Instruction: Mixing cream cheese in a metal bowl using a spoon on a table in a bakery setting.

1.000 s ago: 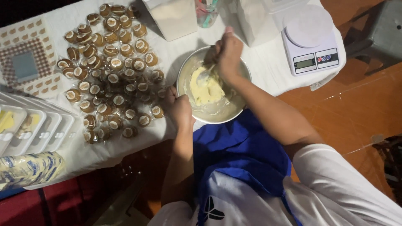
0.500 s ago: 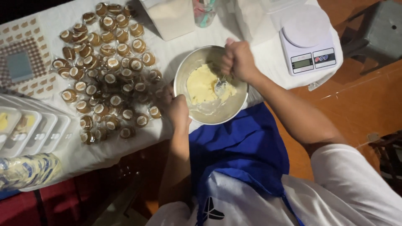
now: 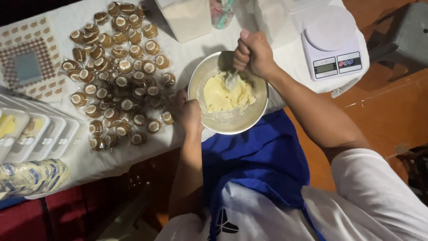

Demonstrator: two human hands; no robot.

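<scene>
Head view: right hand above dough.

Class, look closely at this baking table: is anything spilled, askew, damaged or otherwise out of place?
Nothing is spilled: the pale dough stays inside the metal bowl. The bowl, steadied by the left hand, sits right at the table's near edge. The wrapped sweets lie in a loose heap, not rows. The right hand grips a spoon.

wrapped cookies, kitchen scale, plastic trays
</scene>
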